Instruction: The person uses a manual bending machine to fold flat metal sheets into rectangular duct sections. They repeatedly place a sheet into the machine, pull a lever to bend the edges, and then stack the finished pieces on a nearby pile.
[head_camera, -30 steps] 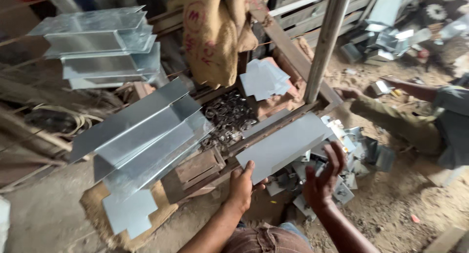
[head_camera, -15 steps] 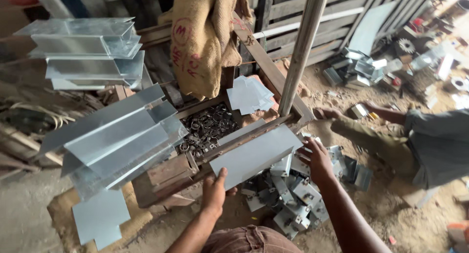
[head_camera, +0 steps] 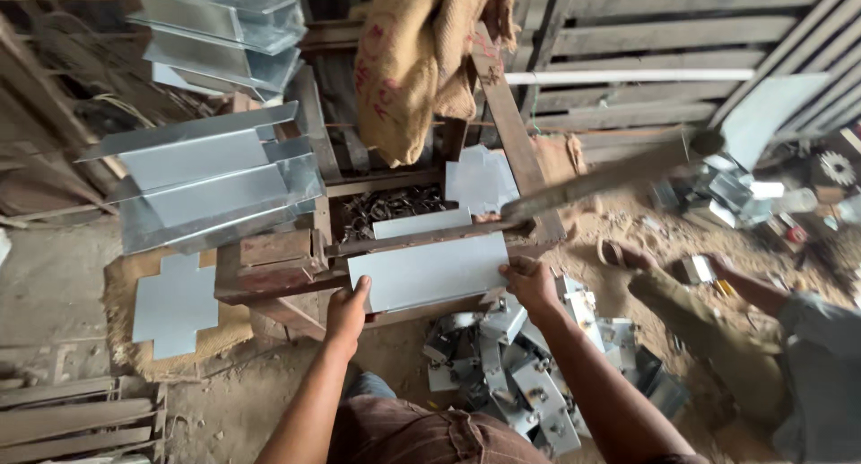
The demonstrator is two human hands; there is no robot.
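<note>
A flat sheet of galvanised metal [head_camera: 429,269] is held at the front of a rusty bending press [head_camera: 296,267], gripped at its lower left corner by the left hand [head_camera: 345,310] and at its right edge by the right hand [head_camera: 531,283], fingers of both closed on the sheet. The sheet is judged light but stiff, smooth and sharp-edged, best taken by opposite edges as here. Folded metal channels [head_camera: 211,184] are stacked to the left, small bent brackets [head_camera: 511,374] are heaped below, and another person's leg [head_camera: 708,329] is seen at right.
</note>
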